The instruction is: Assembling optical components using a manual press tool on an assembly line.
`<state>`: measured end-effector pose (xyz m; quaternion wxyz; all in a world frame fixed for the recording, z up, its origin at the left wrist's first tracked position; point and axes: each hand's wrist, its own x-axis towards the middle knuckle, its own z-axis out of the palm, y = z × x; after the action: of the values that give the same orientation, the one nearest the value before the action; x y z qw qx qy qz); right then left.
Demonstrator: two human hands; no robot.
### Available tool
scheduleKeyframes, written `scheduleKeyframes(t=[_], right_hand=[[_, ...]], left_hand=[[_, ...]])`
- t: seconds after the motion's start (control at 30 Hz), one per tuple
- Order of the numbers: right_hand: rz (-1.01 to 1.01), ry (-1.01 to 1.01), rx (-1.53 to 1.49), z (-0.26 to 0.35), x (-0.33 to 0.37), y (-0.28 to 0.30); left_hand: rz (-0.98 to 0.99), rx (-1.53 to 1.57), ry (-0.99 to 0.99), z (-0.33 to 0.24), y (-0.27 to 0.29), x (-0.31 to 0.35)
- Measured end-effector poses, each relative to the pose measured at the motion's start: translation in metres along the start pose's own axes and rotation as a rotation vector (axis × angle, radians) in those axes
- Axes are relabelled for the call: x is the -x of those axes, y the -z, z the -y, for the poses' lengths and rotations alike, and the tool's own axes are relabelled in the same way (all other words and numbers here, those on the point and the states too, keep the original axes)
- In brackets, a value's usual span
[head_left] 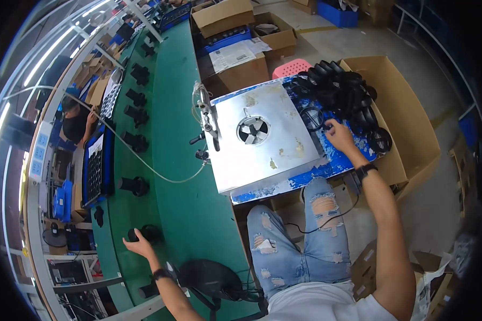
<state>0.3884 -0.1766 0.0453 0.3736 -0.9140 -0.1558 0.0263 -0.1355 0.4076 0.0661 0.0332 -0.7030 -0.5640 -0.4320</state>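
On the green bench at the lower left, my left hand [140, 247] is closed around a black cylindrical part [153, 232]. My right hand [341, 136] is over the blue, paint-worn tabletop [349, 161], its fingertips pinched at the edge of a round black spoked ring [311, 119]. A heap of similar black rings [332, 88] lies just beyond that hand. Between my hands is a metal plate [276, 160] with a round opening; a spoked fixture [253, 130] sits inside it. A lever clamp [208, 120] stands on the plate's left edge.
Several black cylindrical parts [135, 142] stand in a row along the green bench [171, 134]. A thin hose [168, 180] crosses it. An open cardboard box [412, 128] is at the right, and a black round fan-like object [211, 279] is near my left forearm. Another person [76, 120] sits across the bench.
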Motion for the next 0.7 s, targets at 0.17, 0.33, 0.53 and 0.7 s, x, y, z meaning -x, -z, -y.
scheduleKeyframes(t=[0.17, 0.33, 0.53, 0.7], right_hand=[[0.116, 0.038, 0.604, 0.005, -0.021, -0.027], [-0.006, 0.021, 0.52, 0.02, 0.002, -0.003], [-0.21, 0.191, 0.32, 0.114, 0.106, 0.058], [0.143, 0.384, 0.444, 0.174, 0.231, 0.03]], left_hand=[[0.161, 0.205, -0.49, -0.11, 0.072, 0.051], [0.502, 0.589, -0.379, -0.18, 0.109, 0.116], [1.057, 1.181, -0.154, -0.301, 0.142, 0.219], [1.207, 1.521, 0.046, -0.378, 0.158, 0.307]])
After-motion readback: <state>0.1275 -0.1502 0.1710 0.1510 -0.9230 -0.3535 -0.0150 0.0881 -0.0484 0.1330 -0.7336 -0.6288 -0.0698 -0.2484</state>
